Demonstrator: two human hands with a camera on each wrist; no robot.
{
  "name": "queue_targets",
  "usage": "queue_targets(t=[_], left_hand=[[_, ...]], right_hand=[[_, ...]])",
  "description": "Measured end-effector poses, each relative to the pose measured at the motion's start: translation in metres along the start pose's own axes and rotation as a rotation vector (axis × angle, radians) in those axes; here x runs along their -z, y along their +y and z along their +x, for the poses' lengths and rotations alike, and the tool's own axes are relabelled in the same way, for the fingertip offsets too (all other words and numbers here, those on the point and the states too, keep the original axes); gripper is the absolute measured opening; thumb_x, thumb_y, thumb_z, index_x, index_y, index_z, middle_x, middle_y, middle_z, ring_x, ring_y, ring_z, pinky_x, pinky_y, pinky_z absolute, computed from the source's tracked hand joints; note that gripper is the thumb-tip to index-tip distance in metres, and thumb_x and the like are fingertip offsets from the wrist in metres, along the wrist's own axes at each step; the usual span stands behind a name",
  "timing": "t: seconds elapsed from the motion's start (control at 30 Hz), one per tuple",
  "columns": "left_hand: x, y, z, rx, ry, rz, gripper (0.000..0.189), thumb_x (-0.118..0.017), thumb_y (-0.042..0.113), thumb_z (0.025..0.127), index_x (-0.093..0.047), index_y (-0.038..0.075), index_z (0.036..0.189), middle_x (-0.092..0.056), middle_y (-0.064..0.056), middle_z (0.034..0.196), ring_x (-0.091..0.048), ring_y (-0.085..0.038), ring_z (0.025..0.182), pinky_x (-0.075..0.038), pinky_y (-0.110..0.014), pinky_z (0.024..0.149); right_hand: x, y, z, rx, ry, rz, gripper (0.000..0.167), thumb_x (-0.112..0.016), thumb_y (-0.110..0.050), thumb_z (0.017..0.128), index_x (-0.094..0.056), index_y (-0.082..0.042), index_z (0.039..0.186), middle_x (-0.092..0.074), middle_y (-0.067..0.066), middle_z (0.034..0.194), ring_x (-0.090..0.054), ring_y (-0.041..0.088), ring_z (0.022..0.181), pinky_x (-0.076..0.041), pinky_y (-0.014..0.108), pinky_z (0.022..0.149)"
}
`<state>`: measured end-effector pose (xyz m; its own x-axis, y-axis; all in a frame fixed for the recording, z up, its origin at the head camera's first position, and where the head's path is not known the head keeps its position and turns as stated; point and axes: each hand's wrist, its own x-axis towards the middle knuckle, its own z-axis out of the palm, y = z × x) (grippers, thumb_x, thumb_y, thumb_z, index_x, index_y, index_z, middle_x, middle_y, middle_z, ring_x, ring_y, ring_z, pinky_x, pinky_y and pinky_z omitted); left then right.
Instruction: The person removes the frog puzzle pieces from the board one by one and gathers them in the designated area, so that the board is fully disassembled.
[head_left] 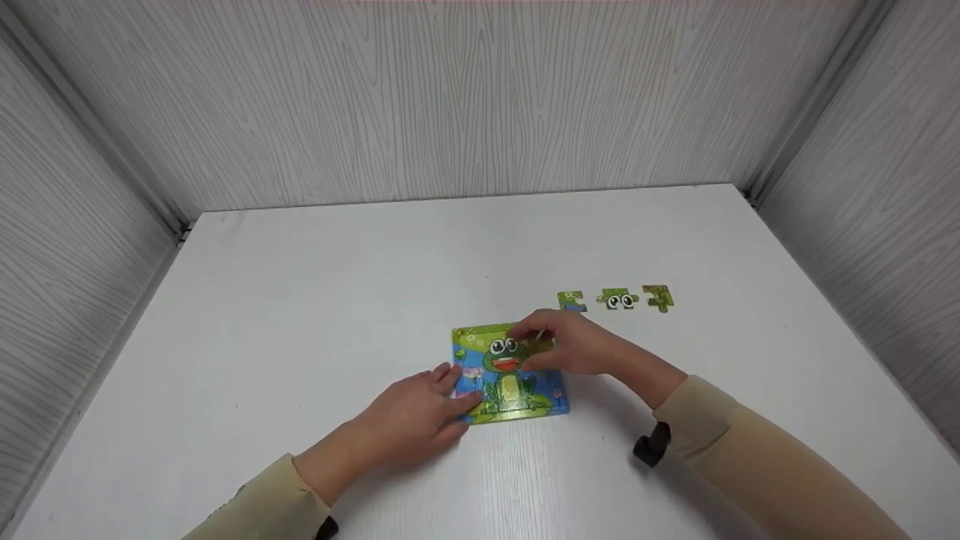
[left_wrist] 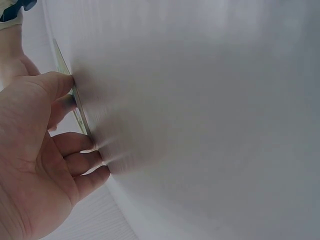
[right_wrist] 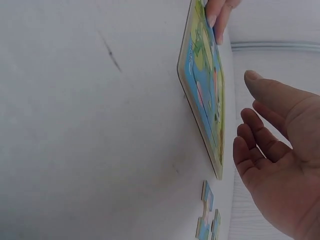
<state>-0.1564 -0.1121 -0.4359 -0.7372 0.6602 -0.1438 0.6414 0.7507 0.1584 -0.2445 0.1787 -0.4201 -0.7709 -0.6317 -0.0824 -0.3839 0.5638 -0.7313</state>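
A square frog jigsaw puzzle in its tray lies flat on the white table. The left hand rests at the tray's lower left, index finger over the picture, thumb by the near edge. Its other fingertips touch down along the left side; the left wrist view shows the tray edge-on beside these fingers. Over the tray's upper right hovers the right hand, fingers bent loosely, thumb apart. Seen in the right wrist view, the right hand has nothing between thumb and fingers. It hides part of the tray's right side.
Three loose puzzle pieces lie in a row beyond the right hand: a green-and-blue one, one with frog eyes and a green-brown one. Wood-grain panels wall the table at the back and both sides.
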Motion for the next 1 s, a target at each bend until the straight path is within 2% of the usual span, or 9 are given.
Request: queue_targets(t=[0.3,0.57,1.0], left_hand=[[0.0,0.003,0.003,0.012,-0.024,-0.013,0.05,-0.054,0.042,0.108,-0.058,0.026,0.155,-0.044,-0.018,0.164,-0.042,-0.039,0.152,-0.04,-0.053,0.119],[0.001,0.001,0.002,-0.026,0.016,-0.005,0.047,-0.056,0.037,0.109,-0.061,0.021,0.153,-0.047,-0.024,0.16,-0.045,-0.042,0.148,-0.041,-0.052,0.119],[0.002,0.001,0.0,0.01,-0.02,-0.019,0.049,-0.056,0.04,0.109,-0.06,0.024,0.154,-0.046,-0.021,0.162,-0.043,-0.04,0.15,-0.041,-0.053,0.119]], right_hand=[[-0.01,0.007,0.009,-0.042,-0.078,0.014,0.052,-0.085,-0.019,0.093,-0.068,-0.015,0.142,-0.065,-0.003,0.127,-0.063,0.016,0.116,-0.054,0.038,0.104],[-0.009,0.014,0.012,0.014,-0.096,0.051,0.042,-0.079,-0.017,0.098,-0.071,-0.018,0.14,-0.065,-0.001,0.127,-0.061,0.019,0.116,-0.051,0.041,0.103],[-0.011,0.011,0.016,-0.017,-0.137,0.041,0.041,-0.077,-0.018,0.1,-0.071,-0.024,0.141,-0.06,-0.003,0.128,-0.059,0.019,0.116,-0.05,0.04,0.107]])
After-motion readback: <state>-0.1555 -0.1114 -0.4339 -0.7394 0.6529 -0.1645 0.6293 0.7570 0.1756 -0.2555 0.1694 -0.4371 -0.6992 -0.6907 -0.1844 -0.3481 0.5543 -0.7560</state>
